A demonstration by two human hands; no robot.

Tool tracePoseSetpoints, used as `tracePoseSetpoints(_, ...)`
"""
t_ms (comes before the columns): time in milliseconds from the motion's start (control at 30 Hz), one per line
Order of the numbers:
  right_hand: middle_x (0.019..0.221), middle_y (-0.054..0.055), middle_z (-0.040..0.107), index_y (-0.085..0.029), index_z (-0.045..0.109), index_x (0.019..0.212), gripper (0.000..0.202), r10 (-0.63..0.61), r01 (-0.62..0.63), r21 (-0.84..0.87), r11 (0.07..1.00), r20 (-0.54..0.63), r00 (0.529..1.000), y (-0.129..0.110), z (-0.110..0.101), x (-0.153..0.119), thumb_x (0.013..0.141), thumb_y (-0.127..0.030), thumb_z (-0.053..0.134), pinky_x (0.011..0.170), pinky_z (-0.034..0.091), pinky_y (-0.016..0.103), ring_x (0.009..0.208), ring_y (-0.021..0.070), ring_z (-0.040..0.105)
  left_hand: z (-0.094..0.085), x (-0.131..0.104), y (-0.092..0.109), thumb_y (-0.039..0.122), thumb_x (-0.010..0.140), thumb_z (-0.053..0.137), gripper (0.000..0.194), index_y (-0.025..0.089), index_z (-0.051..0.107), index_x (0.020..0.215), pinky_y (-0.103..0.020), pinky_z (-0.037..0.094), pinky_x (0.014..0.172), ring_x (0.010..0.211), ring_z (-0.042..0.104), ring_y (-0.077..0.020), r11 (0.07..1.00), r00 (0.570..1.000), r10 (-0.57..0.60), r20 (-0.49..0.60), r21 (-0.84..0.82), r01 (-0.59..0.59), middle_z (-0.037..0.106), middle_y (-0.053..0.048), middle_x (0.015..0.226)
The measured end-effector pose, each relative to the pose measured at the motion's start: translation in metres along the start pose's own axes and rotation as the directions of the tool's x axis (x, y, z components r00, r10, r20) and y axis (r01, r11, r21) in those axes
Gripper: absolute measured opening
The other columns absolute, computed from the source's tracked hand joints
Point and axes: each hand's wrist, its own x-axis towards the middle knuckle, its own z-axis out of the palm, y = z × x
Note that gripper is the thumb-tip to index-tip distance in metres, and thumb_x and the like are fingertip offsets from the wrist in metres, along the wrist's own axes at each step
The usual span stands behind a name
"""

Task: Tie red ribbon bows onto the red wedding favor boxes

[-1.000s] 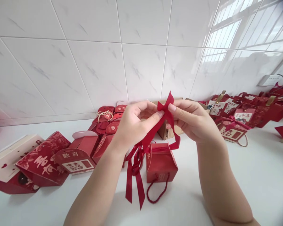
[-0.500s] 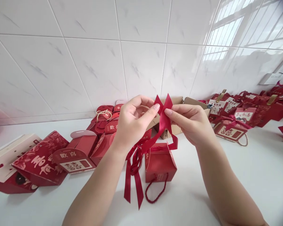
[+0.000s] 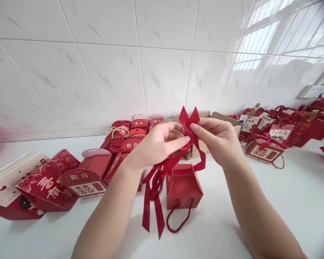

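Above a small red gift box (image 3: 184, 189), my two hands pinch a red ribbon (image 3: 189, 117) whose two pointed ends stick upward. My right hand (image 3: 218, 138) grips it where the two ends cross, thumb in front. Lower and to the left, my left hand (image 3: 162, 142) closes thumb and fingers on the ribbon below the crossing. The ribbon's lower strands run down to the top of the box. A tied ribbon bow (image 3: 154, 187) with two long tails hangs at the box's left side. A dark red rope handle (image 3: 179, 228) lies in front of the box.
Several red boxes (image 3: 132, 145) are grouped at the back left, with a larger patterned box (image 3: 48, 181) nearer. An open cardboard box (image 3: 196, 151) stands behind my hands. At right are a bow-tied box (image 3: 266, 149) and more red packages (image 3: 302, 129). A tiled wall (image 3: 164, 79) closes the back.
My left hand has moved from the ribbon's left end down and right to a lower part. The ribbon ends, now crossed tighter, stay pinched in my right hand.
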Motion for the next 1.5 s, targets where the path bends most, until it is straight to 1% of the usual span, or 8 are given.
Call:
tracePoseSetpoints(167, 0.082, 0.0, 0.071, -0.027, 0.074, 0.094, 0.016, -0.214, 0.255, -0.202, 0.946, 0.203, 0.956, -0.002, -0.019, 0.002, 0.086, -0.019, 0.063, 0.063, 0.055, 0.025, 0.072, 0.0124, 0.065, -0.004, 0.004, -0.005, 0.033, 0.09, 0.057, 0.017, 0.017, 0.057, 0.085, -0.027, 0.049, 0.068, 0.076, 0.064, -0.0152, 0.996, 0.998, -0.037, 0.06, -0.073, 0.041, 0.067, -0.003, 0.078)
tracePoseSetpoints(333, 0.078, 0.001, 0.066, -0.024, 0.073, 0.096, 0.027, -0.264, 0.493, -0.469, 0.733, 0.471, 0.841, -0.015, -0.034, -0.002, 0.089, -0.008, 0.052, 0.052, 0.045, 0.021, 0.064, 0.009, 0.057, -0.003, 0.005, -0.004, 0.036, 0.093, 0.051, 0.018, 0.019, 0.052, 0.087, -0.023, 0.045, 0.054, 0.061, 0.06, -0.0128, 0.996, 0.994, -0.092, 0.05, -0.011, 0.093, 0.066, -0.001, 0.063)
tracePoseSetpoints(533, 0.08, 0.003, 0.064, -0.019, 0.074, 0.093, 0.028, -0.154, 0.506, -0.678, 0.533, 0.51, 0.846, -0.018, -0.033, -0.007, 0.089, -0.006, 0.049, 0.052, 0.04, 0.023, 0.062, 0.009, 0.053, -0.004, 0.001, -0.001, 0.025, 0.091, 0.052, 0.005, 0.02, 0.053, 0.094, -0.019, 0.046, 0.055, 0.064, 0.061, -0.0102, 0.999, 0.991, -0.034, -0.128, 0.038, 0.039, 0.064, 0.003, 0.069)
tracePoseSetpoints(767, 0.069, 0.002, 0.058, -0.018, 0.075, 0.087, 0.031, -0.015, 0.446, -0.802, 0.397, 0.48, 0.877, -0.014, -0.028, -0.006, 0.088, -0.005, 0.047, 0.054, 0.036, 0.026, 0.061, 0.0111, 0.048, -0.005, 0.002, -0.003, 0.018, 0.09, 0.048, 0.01, 0.02, 0.057, 0.095, -0.021, 0.048, 0.057, 0.069, 0.065, -0.0119, 0.988, 0.992, -0.027, -0.123, 0.145, 0.045, 0.07, 0.0, 0.08)
tracePoseSetpoints(1000, 0.079, 0.004, 0.065, -0.017, 0.074, 0.093, 0.027, -0.083, 0.405, -0.783, 0.473, 0.418, 0.905, -0.007, -0.03, -0.002, 0.088, -0.006, 0.05, 0.056, 0.042, 0.024, 0.064, 0.0113, 0.055, -0.006, 0.004, -0.006, 0.009, 0.088, 0.047, 0.022, 0.022, 0.061, 0.1, -0.026, 0.055, 0.077, 0.096, 0.067, -0.0158, 0.984, 0.998, 0.035, -0.061, 0.179, -0.023, 0.071, -0.001, 0.097)
tracePoseSetpoints(1233, 0.078, 0.002, 0.068, -0.021, 0.075, 0.095, 0.022, -0.143, 0.35, -0.703, 0.619, 0.337, 0.931, -0.002, -0.028, 0.001, 0.086, -0.011, 0.057, 0.058, 0.046, 0.023, 0.067, 0.0112, 0.059, -0.005, 0.008, -0.005, 0.016, 0.079, 0.066, 0.021, 0.02, 0.062, 0.1, -0.031, 0.056, 0.089, 0.097, 0.067, -0.0172, 0.976, 0.997, 0.066, -0.031, 0.212, -0.058, 0.071, -0.002, 0.099)
tracePoseSetpoints(1367, 0.091, 0.004, 0.07, -0.024, 0.076, 0.094, 0.015, -0.166, 0.218, -0.596, 0.773, 0.141, 0.976, 0.001, -0.022, -0.002, 0.085, -0.024, 0.064, 0.072, 0.051, 0.027, 0.083, 0.0151, 0.064, -0.005, 0.007, 0.005, 0.016, 0.08, 0.061, 0.023, 0.023, 0.062, 0.102, -0.03, 0.057, 0.081, 0.09, 0.068, -0.0165, 0.921, 0.986, 0.133, -0.103, 0.38, -0.085, 0.071, 0.0, 0.094)
tracePoseSetpoints(1500, 0.096, 0.004, 0.07, -0.024, 0.076, 0.089, 0.014, -0.062, 0.049, -0.343, 0.938, -0.027, 0.998, 0.003, -0.022, -0.013, 0.083, -0.031, 0.066, 0.081, 0.051, 0.031, 0.093, 0.0172, 0.063, -0.009, -0.006, 0.015, 0.018, 0.081, 0.06, 0.026, 0.027, 0.062, 0.105, -0.03, 0.055, 0.078, 0.084, 0.068, -0.0166, 0.822, 0.961, 0.215, -0.172, 0.564, -0.082, 0.071, 0.002, 0.086)
